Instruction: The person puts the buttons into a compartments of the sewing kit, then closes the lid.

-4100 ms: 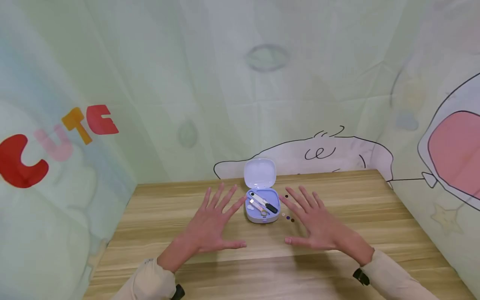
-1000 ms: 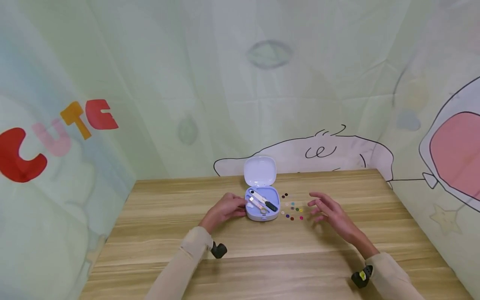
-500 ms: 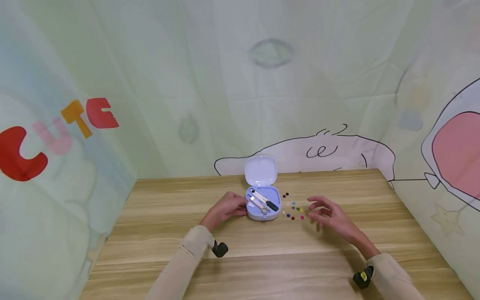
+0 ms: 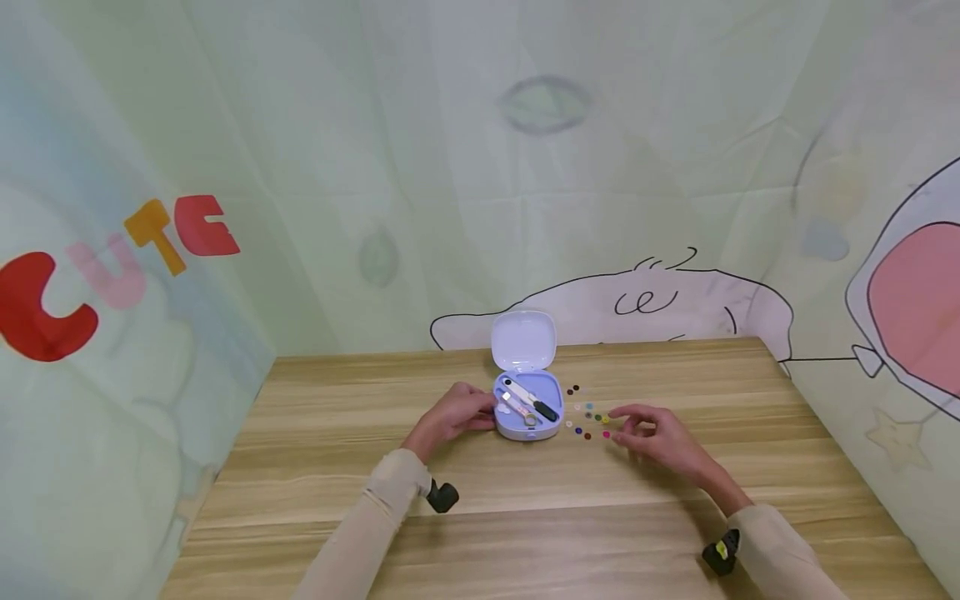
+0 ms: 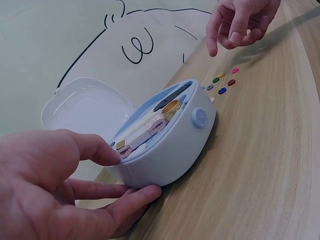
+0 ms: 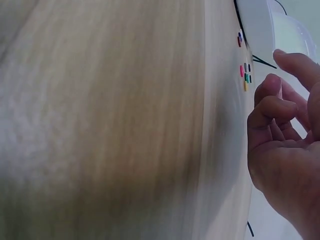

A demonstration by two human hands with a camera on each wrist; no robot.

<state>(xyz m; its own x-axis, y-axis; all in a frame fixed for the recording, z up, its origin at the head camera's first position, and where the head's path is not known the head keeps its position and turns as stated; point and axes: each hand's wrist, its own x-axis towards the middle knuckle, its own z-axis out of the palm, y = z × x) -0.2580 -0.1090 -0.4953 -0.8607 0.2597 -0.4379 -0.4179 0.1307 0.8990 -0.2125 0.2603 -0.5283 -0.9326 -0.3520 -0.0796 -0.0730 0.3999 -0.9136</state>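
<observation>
A pale blue sewing box (image 4: 517, 434) stands with its white lid (image 4: 523, 340) raised. Its tray holds a white tool with a black end (image 4: 544, 411) and a gold ring-like piece (image 5: 171, 108). My left hand (image 4: 456, 414) grips the box's left side, one fingertip on the rim and others low against the wall. To the right of the box lie several small coloured buttons, among them a pink button (image 4: 606, 434), a yellow button (image 4: 606, 420) and a blue button (image 5: 222, 91). Over their right edge hovers my right hand (image 4: 660, 437), fingers loosely bent, thumb and forefinger apart, holding nothing.
The wooden table (image 4: 480, 542) runs back to a printed cloth backdrop (image 4: 375, 167). Two dark buttons (image 4: 573, 390) lie farther back, beside the box's rear right corner. Each sleeved wrist carries a small black camera (image 4: 442, 497).
Both hands were spread wide over the table earlier. The left has since gone to the box's side. Over the last half second, the right hand's fingertips moved closer to the pink and yellow buttons.
</observation>
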